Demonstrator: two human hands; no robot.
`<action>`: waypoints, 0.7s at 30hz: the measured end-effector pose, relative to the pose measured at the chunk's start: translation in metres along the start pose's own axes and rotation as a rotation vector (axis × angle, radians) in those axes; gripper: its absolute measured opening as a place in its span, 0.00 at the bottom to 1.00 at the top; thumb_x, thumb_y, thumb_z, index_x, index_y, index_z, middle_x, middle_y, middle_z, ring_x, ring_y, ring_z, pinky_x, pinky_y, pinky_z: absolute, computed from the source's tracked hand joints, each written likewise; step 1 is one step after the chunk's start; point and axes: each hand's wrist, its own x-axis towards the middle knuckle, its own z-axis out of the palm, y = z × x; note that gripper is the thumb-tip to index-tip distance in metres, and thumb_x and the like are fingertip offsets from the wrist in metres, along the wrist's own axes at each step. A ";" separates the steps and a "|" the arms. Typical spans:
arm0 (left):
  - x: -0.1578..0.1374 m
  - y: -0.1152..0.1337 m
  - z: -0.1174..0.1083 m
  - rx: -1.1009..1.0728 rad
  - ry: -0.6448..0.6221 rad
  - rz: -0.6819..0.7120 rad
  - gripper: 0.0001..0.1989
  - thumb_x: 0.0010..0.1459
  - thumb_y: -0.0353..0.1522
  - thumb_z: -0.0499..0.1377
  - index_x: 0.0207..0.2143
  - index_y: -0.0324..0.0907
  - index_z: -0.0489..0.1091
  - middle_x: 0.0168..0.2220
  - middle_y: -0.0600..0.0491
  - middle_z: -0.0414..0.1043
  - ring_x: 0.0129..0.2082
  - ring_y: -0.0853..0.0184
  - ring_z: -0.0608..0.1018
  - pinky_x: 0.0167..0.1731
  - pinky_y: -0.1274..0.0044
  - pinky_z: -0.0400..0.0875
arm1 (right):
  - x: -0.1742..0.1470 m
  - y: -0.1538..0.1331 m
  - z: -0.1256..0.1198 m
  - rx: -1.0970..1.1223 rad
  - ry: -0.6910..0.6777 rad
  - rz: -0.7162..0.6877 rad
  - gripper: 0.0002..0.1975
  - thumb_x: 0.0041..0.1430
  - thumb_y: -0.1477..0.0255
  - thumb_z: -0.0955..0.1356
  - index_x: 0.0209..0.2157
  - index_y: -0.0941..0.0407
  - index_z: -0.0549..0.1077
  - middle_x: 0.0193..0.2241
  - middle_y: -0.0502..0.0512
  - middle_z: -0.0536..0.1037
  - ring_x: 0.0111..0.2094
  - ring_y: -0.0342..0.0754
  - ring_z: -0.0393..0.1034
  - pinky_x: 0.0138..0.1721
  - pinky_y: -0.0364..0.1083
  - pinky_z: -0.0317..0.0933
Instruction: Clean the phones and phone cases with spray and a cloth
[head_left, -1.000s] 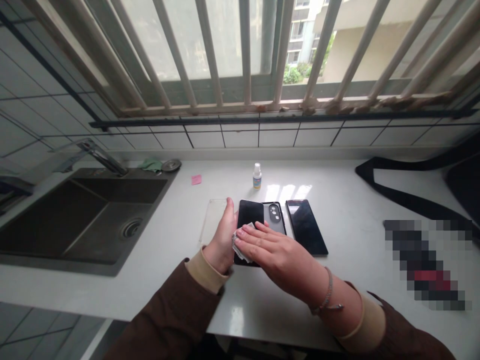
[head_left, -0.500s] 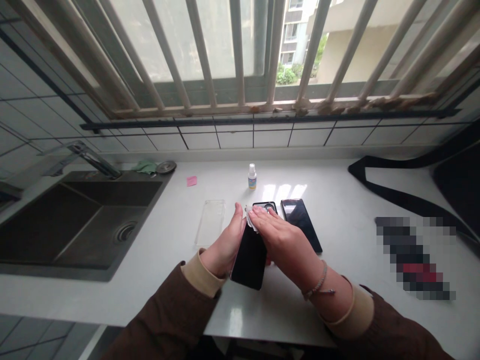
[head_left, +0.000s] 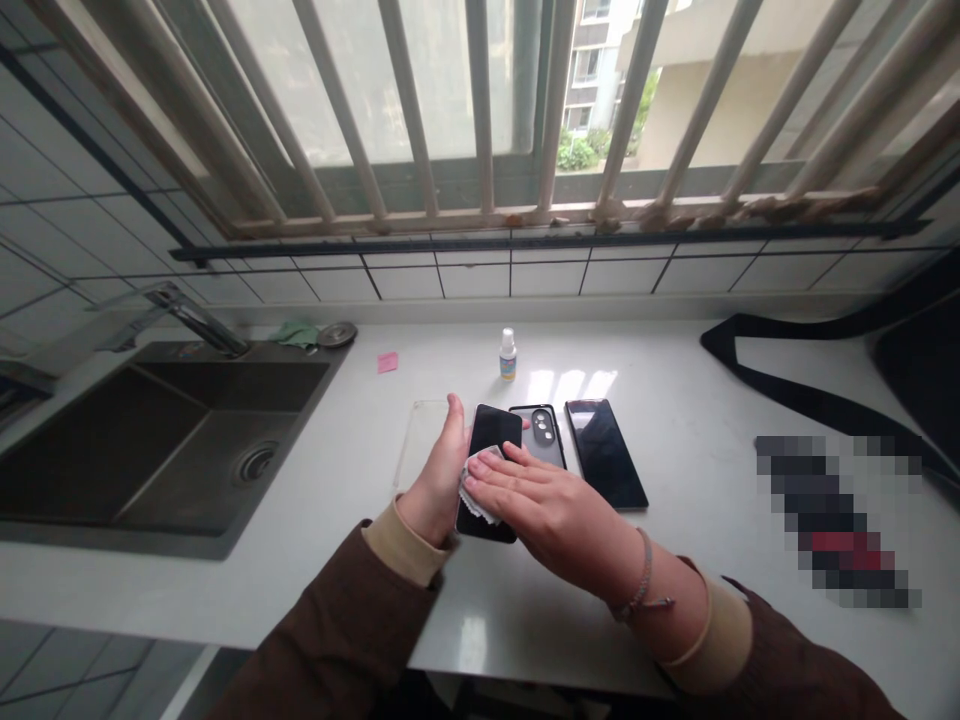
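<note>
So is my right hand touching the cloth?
Touching. The head view shows your right hand with its fingers lying flat on the cloth, no gap visible.

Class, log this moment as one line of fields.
left hand: holding slim black-screened phone | right hand: flat over pale zigzag-edged cloth on phone | beyond: small white-capped plastic bottle, upright

The left sleeve (head_left: 330, 605) and right sleeve (head_left: 799, 660) match: both dark brown, loosely cut and softly creased. Each ends in a broad cuff (head_left: 405, 542) of light tan, a snugger fit than the cloth above it. A thin, greyish braided bracelet (head_left: 646, 560) circles the right wrist (head_left: 679, 580), its short loose end dark-tipped. The left hand (head_left: 433, 475) and right hand (head_left: 555, 512) are bare, fingers included.
</note>
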 end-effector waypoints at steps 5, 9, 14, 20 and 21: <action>0.008 -0.015 -0.003 -0.075 -0.183 -0.041 0.37 0.72 0.56 0.47 0.57 0.33 0.76 0.44 0.36 0.84 0.48 0.54 0.86 0.54 0.67 0.77 | -0.003 0.010 0.005 -0.131 0.024 0.155 0.22 0.72 0.84 0.62 0.63 0.63 0.74 0.63 0.65 0.76 0.66 0.55 0.70 0.70 0.59 0.63; 0.014 -0.023 -0.007 -0.104 -0.272 0.009 0.30 0.74 0.51 0.51 0.60 0.36 0.74 0.49 0.38 0.83 0.52 0.55 0.84 0.60 0.66 0.73 | -0.005 0.017 0.007 -0.190 0.060 0.237 0.25 0.70 0.86 0.62 0.65 0.63 0.72 0.64 0.66 0.75 0.67 0.56 0.69 0.70 0.60 0.64; 0.011 -0.015 -0.003 -0.101 -0.193 0.086 0.30 0.75 0.48 0.50 0.60 0.32 0.74 0.48 0.36 0.83 0.50 0.54 0.85 0.60 0.65 0.74 | -0.005 0.018 0.005 -0.161 0.043 0.240 0.25 0.69 0.86 0.62 0.64 0.62 0.73 0.63 0.66 0.75 0.66 0.55 0.70 0.70 0.59 0.64; 0.004 0.002 -0.002 -0.050 0.115 0.159 0.35 0.74 0.51 0.45 0.50 0.31 0.79 0.33 0.38 0.83 0.33 0.56 0.86 0.39 0.67 0.82 | -0.001 0.006 0.002 0.014 -0.021 0.046 0.21 0.70 0.84 0.64 0.60 0.62 0.76 0.60 0.63 0.79 0.65 0.51 0.71 0.73 0.57 0.58; 0.004 0.004 -0.004 -0.043 0.134 0.176 0.35 0.74 0.52 0.45 0.49 0.31 0.79 0.31 0.39 0.82 0.30 0.57 0.85 0.36 0.67 0.82 | -0.001 0.004 0.002 0.055 -0.028 0.004 0.20 0.71 0.83 0.64 0.60 0.61 0.76 0.60 0.61 0.80 0.65 0.50 0.71 0.73 0.56 0.56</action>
